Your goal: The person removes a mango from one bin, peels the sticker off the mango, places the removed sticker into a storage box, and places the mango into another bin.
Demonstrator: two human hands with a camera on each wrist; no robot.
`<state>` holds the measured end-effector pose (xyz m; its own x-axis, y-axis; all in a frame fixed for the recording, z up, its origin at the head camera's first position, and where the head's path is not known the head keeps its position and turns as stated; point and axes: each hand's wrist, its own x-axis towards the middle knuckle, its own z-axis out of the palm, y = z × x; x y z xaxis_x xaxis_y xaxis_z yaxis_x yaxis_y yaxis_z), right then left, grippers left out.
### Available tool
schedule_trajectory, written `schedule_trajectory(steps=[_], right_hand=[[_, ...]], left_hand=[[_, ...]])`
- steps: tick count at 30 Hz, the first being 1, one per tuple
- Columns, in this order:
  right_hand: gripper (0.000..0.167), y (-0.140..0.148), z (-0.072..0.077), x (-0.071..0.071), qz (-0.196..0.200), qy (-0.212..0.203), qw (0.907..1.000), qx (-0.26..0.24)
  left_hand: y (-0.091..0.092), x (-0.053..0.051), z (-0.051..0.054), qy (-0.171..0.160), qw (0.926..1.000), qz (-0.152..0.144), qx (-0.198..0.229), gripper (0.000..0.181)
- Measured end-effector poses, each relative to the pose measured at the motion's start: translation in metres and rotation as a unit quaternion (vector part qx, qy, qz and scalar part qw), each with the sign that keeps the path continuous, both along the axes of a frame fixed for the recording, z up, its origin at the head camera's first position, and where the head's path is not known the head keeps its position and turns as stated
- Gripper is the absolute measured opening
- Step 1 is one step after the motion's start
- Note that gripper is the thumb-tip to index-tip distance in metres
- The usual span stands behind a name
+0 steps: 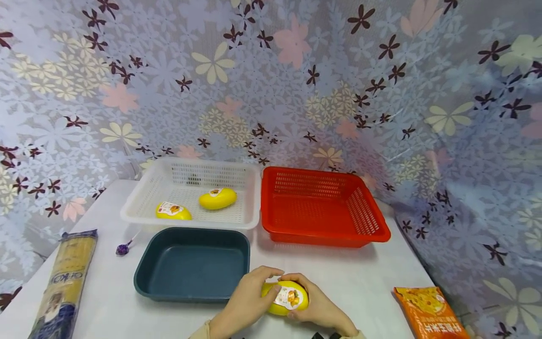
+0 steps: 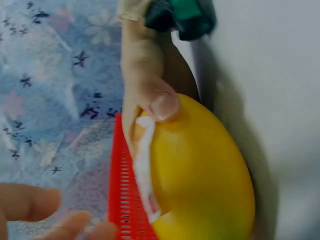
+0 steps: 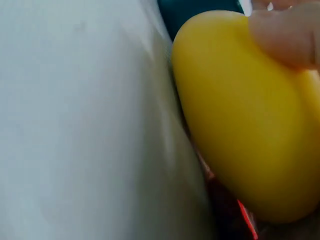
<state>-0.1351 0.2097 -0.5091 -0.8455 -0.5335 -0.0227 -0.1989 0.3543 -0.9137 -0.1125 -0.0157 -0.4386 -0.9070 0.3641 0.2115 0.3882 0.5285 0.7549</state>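
In the head view a yellow mango-shaped container (image 1: 279,308) with a white label is low at the centre. My right hand (image 1: 317,306) grips its right side, with the thumb on the near side and fingers curved over the far side. At its left end is my left hand (image 1: 247,301), its thumb overlapping the container. The left wrist view shows the same container (image 2: 205,170) under the right thumb, with fingers (image 2: 30,202) of the left hand apart from it. The container (image 3: 240,110) fills much of the right wrist view, a fingertip against its upper end.
A dark teal tray (image 1: 192,268) lies left of the hands. Behind it, a white basket (image 1: 144,214) holds two similar yellow containers (image 1: 218,199). A red basket (image 1: 317,233) stands at the back right. A noodle pack (image 1: 63,287) and lollipop (image 1: 122,249) lie left, an orange packet (image 1: 429,310) right.
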Motion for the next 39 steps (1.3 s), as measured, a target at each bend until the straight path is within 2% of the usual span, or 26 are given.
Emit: schedule_trajectory(steps=[3,6,12,14,19,29,34,39], right_hand=[[0.069,-0.002,-0.004,0.002,-0.003,-0.014,0.9999,-0.005],[0.07,-0.004,-0.005,0.004,-0.002,-0.018,0.9998,-0.004],[0.071,0.0,-0.002,0.005,-0.011,-0.001,0.9999,-0.002],[0.07,0.001,-0.001,0.004,-0.012,0.002,0.9999,-0.002],[0.07,0.002,-0.001,0.004,-0.007,-0.001,1.0,0.0],[0.07,0.001,0.0,0.006,-0.015,-0.033,0.9993,0.007],[0.07,0.003,-0.003,0.006,-0.005,-0.008,0.9999,-0.005],[0.069,0.003,-0.004,0.006,0.003,0.022,0.9998,0.0]], left_hand=[[0.01,-0.005,-0.009,0.007,0.9984,0.015,-0.054,0.028],[0.013,-0.006,-0.015,0.026,0.9958,0.027,-0.084,0.028],[0.014,-0.004,-0.017,0.076,0.9897,0.016,-0.12,0.03],[0.014,-0.004,-0.017,0.084,0.9886,0.015,-0.125,0.028],[0.013,-0.005,-0.017,0.073,0.9899,0.007,-0.121,0.025],[0.012,-0.005,-0.017,0.08,0.9889,-0.001,-0.125,0.019],[0.015,-0.006,-0.018,0.081,0.989,0.009,-0.124,0.009],[0.018,-0.007,-0.02,0.116,0.9841,0.021,-0.133,0.012]])
